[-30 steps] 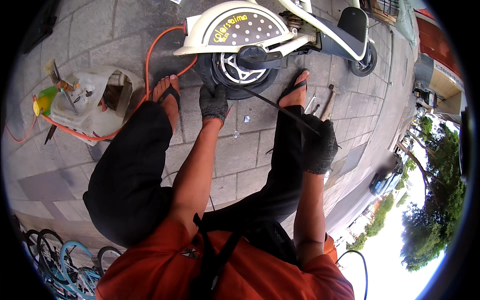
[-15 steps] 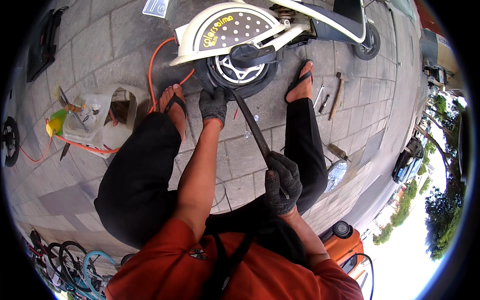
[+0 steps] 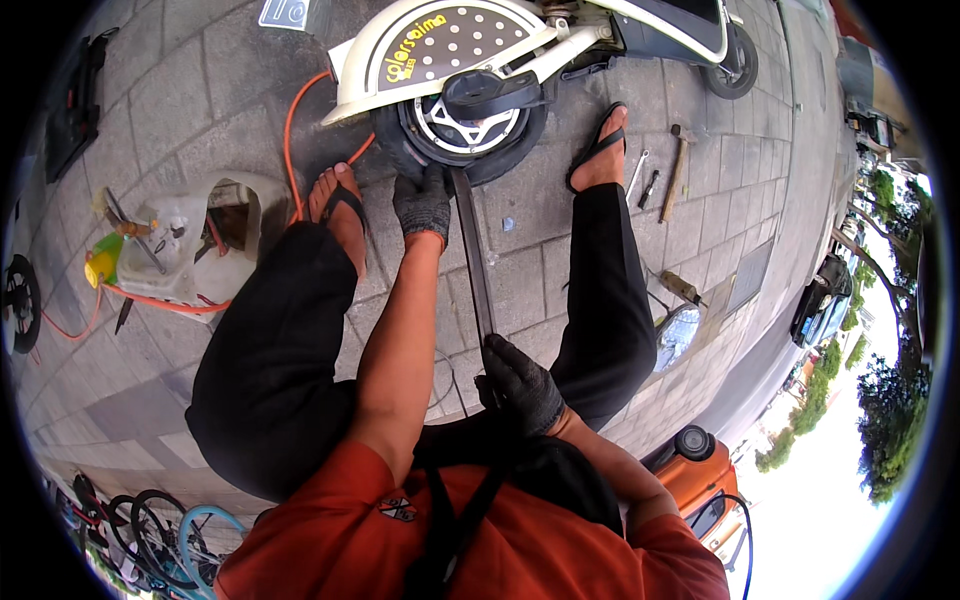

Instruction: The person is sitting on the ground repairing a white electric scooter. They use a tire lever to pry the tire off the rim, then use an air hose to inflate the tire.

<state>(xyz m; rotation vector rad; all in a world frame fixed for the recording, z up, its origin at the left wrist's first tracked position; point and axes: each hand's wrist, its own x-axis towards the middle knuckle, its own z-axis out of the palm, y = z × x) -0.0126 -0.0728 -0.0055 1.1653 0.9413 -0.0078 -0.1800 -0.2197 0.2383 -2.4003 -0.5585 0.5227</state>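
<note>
A cream scooter (image 3: 445, 45) with a dotted rear cover sits across the top of the view, its rear wheel (image 3: 462, 130) and black tyre low on the pavement. My left hand (image 3: 422, 203), in a dark knit glove, has its fingers curled at the tyre's lower edge. A long dark flat bar (image 3: 470, 250) runs from that edge straight toward me. Its near end is in my right hand (image 3: 518, 385), also gloved, held low between my black-trousered legs. The left fingertips are partly hidden against the tyre.
A cut plastic jug (image 3: 235, 195) with tools and an orange hose (image 3: 287, 140) lie left. A hammer (image 3: 675, 170), wrench (image 3: 636, 175) and grease-stained tool (image 3: 680, 288) lie right. Bicycles (image 3: 160, 530) stand lower left; an orange vehicle (image 3: 700, 475) is lower right.
My right hand has come down and inward toward my body, swinging the bar from a slant to nearly straight along my line of sight. My left hand stays at the tyre.
</note>
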